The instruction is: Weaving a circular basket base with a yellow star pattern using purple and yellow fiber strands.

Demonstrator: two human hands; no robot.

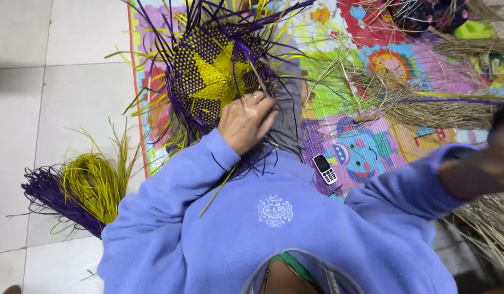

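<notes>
One half-woven purple and yellow basket (216, 73) at top centre, resting on the lap against grey trouser legs (287, 109), loose strip ends bristling out all round its rim. One bundle of yellow strips (96, 182) and one bundle of purple strips (50, 193), lying side by side and touching on the tiles at lower left. One small white push-button phone (325, 169) on the mat just beside the right knee. Several heaps of dry, undyed straw (426, 106) spread across the mat to the right, one more at the right edge lower down. Left hand (246, 122) pressed palm-down on the basket's near edge, knuckles up, fingers curled among the purple strips with a ring showing; pinching a strip or merely pressing, impossible to tell. Right hand (486, 163) raised close to the lens at far right, blurred and dark, drawn out away from the basket; grip unreadable, a thin purple strand (459, 100) stretching toward it. Both arms in lilac fleece sleeves (175, 185), elbows spread wide. Underneath, a bright patchwork cartoon play mat (366, 147) laid over pale square floor tiles (72, 92), seen from straight above
</notes>
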